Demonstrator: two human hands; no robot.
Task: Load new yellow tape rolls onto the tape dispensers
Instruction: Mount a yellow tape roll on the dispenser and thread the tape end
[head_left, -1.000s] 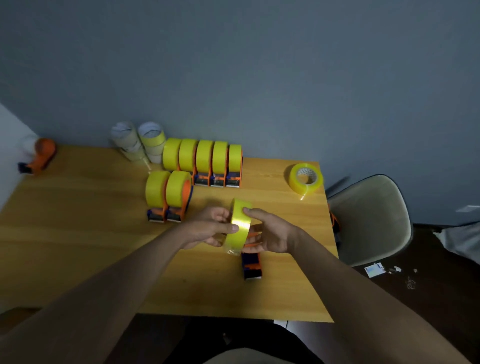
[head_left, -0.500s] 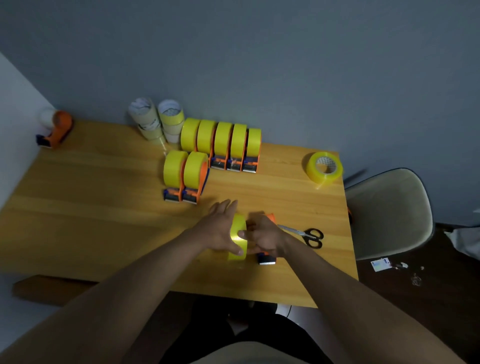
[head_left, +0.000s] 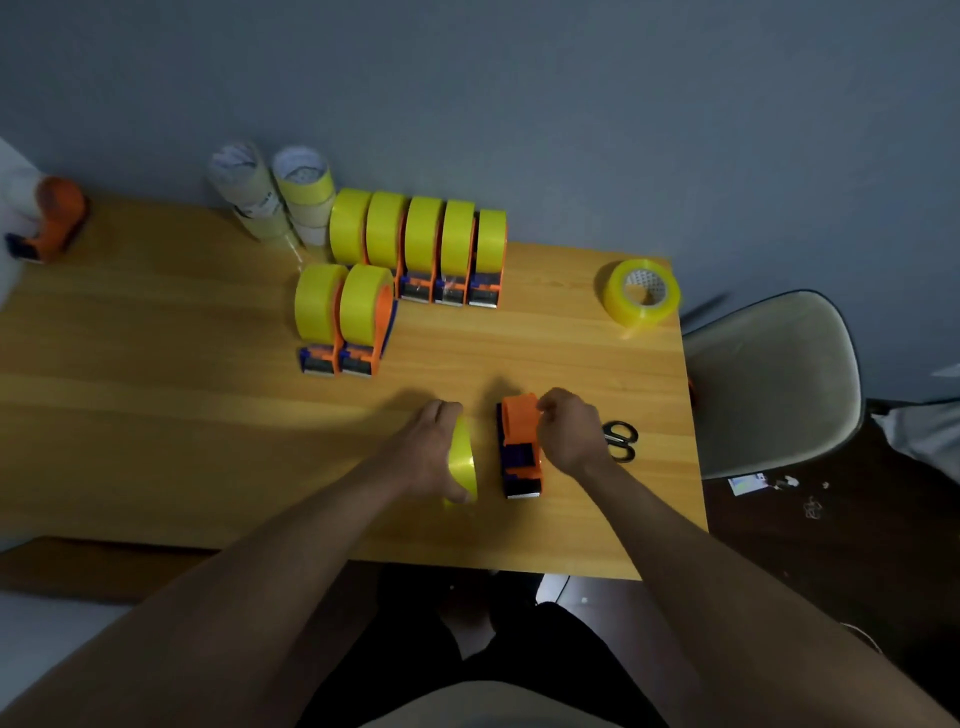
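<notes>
Yellow tape roll (head_left: 462, 460), no legible label.

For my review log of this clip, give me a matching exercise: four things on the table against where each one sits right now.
Things:
1. scissors
2. loose roll
3. held roll
4. empty dispenser

Places:
A. under the left hand
B. far right corner of the table
C. just right of the right hand
D. between the two hands

Pairs: 1-C, 2-B, 3-A, 4-D
</notes>
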